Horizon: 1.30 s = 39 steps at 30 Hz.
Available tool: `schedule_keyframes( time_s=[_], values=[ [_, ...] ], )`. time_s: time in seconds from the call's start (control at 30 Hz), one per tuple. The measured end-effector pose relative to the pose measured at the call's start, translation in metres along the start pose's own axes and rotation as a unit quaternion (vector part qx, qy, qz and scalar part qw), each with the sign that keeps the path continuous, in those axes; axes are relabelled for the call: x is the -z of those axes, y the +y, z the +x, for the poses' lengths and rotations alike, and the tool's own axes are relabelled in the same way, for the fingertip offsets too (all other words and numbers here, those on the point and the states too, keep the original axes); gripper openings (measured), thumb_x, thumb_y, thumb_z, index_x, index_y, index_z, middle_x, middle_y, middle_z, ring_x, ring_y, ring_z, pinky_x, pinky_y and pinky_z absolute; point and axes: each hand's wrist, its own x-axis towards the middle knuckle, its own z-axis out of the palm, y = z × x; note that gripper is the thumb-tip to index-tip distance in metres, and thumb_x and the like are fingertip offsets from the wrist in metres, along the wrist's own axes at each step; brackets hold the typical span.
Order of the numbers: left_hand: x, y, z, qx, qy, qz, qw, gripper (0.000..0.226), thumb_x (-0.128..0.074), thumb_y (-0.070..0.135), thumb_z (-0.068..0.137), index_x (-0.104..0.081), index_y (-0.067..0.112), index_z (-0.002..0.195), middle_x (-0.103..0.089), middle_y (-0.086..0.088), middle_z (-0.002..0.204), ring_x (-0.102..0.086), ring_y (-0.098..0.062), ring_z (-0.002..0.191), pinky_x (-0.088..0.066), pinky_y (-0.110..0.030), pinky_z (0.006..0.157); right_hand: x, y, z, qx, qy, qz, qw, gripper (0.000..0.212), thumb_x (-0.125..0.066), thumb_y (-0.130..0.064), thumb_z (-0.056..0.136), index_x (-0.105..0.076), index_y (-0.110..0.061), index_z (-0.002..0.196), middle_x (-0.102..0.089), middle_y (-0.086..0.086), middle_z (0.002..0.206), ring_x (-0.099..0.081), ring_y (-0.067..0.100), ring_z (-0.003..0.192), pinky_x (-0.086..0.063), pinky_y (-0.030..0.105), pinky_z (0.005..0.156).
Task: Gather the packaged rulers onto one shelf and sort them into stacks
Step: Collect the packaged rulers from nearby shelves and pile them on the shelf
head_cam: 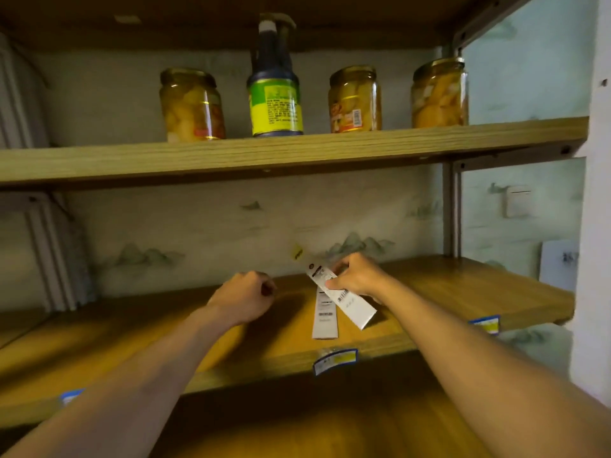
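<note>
Sorting under way on the middle wooden shelf (132, 338). One flat white packaged ruler with a barcode label (325, 320) lies on the board near its front edge. The right hand (355, 276) pinches a second white packaged ruler (344, 297), tilted, its lower end on or just above the shelf beside the first, the two overlapping at their far ends. The left hand (246, 297) hovers near the shelf with fingers curled, holding nothing visible. Judged progress: early; one ruler placed, a second arriving, no squared stack yet. Four glass jars (191, 104) and a dark bottle (276, 90) occupy the upper shelf; no further rulers are in view.
</note>
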Motion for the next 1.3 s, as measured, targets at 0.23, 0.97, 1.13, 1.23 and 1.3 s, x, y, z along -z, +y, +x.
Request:
schedule_keyframes(
  time_s=[0.23, 0.97, 1.13, 1.23, 1.3],
  values=[
    [0.027, -0.035, -0.037, 0.036, -0.019, 0.025, 0.999, 0.024, -0.057, 0.029, 0.093, -0.066, 0.026, 0.115, -0.068, 0.007, 0.111, -0.063, -0.015, 0.106, -0.05, -0.03, 0.089, -0.011, 0.014, -0.006, 0.045, 0.007, -0.168, 0.985, 0.02, -0.068, -0.032, 0.087, -0.073, -0.019, 0.101, -0.066, 0.001, 0.114, -0.06, 0.016, 0.094, -0.048, 0.028, 0.077],
    [0.183, -0.226, -0.337, 0.242, -0.012, 0.126, 0.962, 0.018, -0.063, 0.021, 0.091, -0.067, 0.039, 0.092, -0.067, 0.013, 0.094, -0.062, -0.007, 0.089, -0.051, -0.031, 0.088, -0.202, -0.238, -0.114, 0.463, -0.174, -0.157, 0.855, 0.037, -0.063, -0.042, 0.087, -0.06, -0.035, 0.123, -0.063, -0.006, 0.122, -0.057, 0.015, 0.109, -0.048, 0.038, 0.096],
    [0.221, -0.299, -0.392, 0.268, 0.014, 0.133, 0.954, 0.018, -0.064, 0.018, 0.091, -0.064, 0.036, 0.088, -0.07, 0.006, 0.099, -0.065, -0.01, 0.09, -0.052, -0.034, 0.086, -0.247, -0.29, -0.151, 0.49, -0.222, -0.124, 0.834, 0.036, -0.064, -0.03, 0.09, -0.06, -0.024, 0.126, -0.065, -0.003, 0.118, -0.061, 0.011, 0.103, -0.052, 0.033, 0.092],
    [0.231, -0.332, -0.41, 0.28, 0.012, 0.133, 0.951, 0.015, -0.062, 0.017, 0.092, -0.068, 0.03, 0.095, -0.069, 0.006, 0.1, -0.064, -0.011, 0.092, -0.051, -0.032, 0.089, -0.282, -0.326, -0.175, 0.507, -0.228, -0.125, 0.822, 0.037, -0.062, -0.03, 0.092, -0.059, -0.021, 0.128, -0.066, -0.004, 0.117, -0.059, 0.01, 0.099, -0.05, 0.029, 0.089],
    [0.241, -0.359, -0.427, 0.286, 0.02, 0.138, 0.948, 0.016, -0.061, 0.015, 0.092, -0.07, 0.027, 0.097, -0.069, 0.005, 0.101, -0.063, -0.013, 0.095, -0.049, -0.029, 0.089, -0.313, -0.355, -0.187, 0.509, -0.236, -0.137, 0.816, 0.038, -0.062, -0.032, 0.092, -0.058, -0.022, 0.129, -0.066, -0.003, 0.119, -0.061, 0.011, 0.101, -0.052, 0.03, 0.09]
  ],
)
